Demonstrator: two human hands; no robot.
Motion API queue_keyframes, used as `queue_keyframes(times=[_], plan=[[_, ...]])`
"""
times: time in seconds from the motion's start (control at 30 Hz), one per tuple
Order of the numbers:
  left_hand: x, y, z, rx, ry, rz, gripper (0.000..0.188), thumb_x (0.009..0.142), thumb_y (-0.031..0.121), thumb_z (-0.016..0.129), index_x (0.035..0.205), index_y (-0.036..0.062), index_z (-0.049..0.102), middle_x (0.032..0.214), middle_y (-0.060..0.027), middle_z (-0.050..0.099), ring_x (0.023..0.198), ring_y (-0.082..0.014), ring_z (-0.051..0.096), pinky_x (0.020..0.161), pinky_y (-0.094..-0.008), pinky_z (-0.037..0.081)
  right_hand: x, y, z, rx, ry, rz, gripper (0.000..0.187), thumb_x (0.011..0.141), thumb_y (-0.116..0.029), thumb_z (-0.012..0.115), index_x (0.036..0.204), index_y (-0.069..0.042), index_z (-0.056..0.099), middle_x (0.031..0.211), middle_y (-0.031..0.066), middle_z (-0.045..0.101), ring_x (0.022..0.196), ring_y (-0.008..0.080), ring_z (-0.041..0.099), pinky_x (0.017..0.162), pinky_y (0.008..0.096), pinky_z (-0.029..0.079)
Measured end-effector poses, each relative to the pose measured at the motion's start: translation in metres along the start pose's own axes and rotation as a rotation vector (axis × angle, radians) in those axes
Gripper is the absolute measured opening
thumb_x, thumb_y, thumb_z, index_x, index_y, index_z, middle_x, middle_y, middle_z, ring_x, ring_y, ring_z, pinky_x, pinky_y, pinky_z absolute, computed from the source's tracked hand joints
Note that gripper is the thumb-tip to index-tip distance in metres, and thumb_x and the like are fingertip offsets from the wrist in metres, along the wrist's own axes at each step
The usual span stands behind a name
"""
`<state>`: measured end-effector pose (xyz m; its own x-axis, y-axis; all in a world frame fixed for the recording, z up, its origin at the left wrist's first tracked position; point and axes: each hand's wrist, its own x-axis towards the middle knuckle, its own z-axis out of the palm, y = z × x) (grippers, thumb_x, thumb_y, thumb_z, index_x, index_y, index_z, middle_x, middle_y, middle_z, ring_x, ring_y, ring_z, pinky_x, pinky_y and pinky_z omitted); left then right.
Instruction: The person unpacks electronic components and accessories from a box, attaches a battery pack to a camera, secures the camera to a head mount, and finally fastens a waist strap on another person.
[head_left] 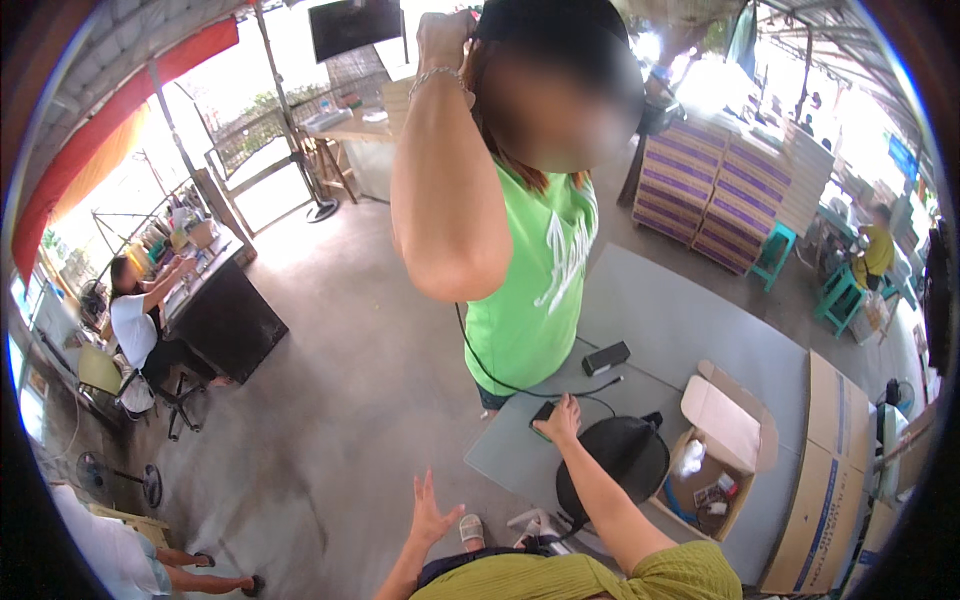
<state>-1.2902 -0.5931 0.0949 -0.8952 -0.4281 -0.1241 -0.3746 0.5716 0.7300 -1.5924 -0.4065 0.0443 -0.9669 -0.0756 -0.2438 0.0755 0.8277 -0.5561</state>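
Observation:
My left hand [436, 513] is raised over the floor in front of my body, fingers spread and nothing in it. At the table's near left part, my right hand [563, 420] has its fingers around a small dark phone [543, 414]. Beneath my right forearm lies a round black bag [630, 458] with a strap. A black cable [522, 389] runs past my right hand, its plug end lying on the grey table [680, 300]. Beyond it sits a small black box-shaped device [606, 358].
A person in a green shirt [530, 290] stands close across the table, one arm raised to their cap. An open cardboard box [745, 500] with small items is right of the bag. Flattened cardboard [820, 470] lies at the right edge. Another person [135, 320] sits at a desk far left.

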Motion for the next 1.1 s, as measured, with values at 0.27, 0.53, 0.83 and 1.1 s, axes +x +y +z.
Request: queue_keyframes(times=[0.27,0.53,0.83,1.1], plan=[[0.099,0.068,-0.059,-0.263,0.171,0.250,0.099,0.074,0.022,0.079,0.150,0.0033,0.018,0.153,-0.0261,0.017,0.143,-0.0420,0.017,0.112,-0.0480,0.029,0.048,-0.023,-0.089,0.747,0.741,-0.364,0.082,0.072,-0.009,0.075,0.142,-0.004,0.032,0.143,0.0196,0.036,0.136,0.0356,0.031,0.109,0.0571,0.027],[0.240,0.166,-0.131,-0.496,0.257,0.506,0.089,0.078,0.007,0.072,0.151,0.0152,0.021,0.155,-0.0108,0.021,0.126,-0.0325,0.043,0.091,-0.0465,0.046,-0.007,-0.187,-0.361,1.447,0.417,-0.681,0.059,0.088,-0.026,0.065,0.139,-0.008,0.042,0.127,0.0116,0.053,0.114,0.0247,0.052,0.097,0.0431,0.043],[0.325,0.140,-0.204,-0.458,0.165,0.673,0.089,0.077,0.011,0.073,0.151,0.0153,0.023,0.155,-0.0113,0.023,0.126,-0.0325,0.043,0.090,-0.0455,0.045,0.022,-0.248,-0.404,1.698,0.451,-0.517,0.055,0.087,-0.035,0.065,0.128,-0.007,0.043,0.115,0.0190,0.051,0.103,0.0300,0.053,0.088,0.0472,0.047],[0.356,0.101,-0.221,-0.543,0.162,0.617,0.088,0.078,0.013,0.073,0.151,0.0180,0.024,0.153,-0.0111,0.024,0.123,-0.0311,0.045,0.088,-0.0433,0.046,0.040,-0.269,-0.393,1.787,0.345,-0.551,0.068,0.088,-0.057,0.058,0.125,-0.004,0.038,0.112,0.0260,0.049,0.102,0.0381,0.056,0.086,0.0524,0.049]])
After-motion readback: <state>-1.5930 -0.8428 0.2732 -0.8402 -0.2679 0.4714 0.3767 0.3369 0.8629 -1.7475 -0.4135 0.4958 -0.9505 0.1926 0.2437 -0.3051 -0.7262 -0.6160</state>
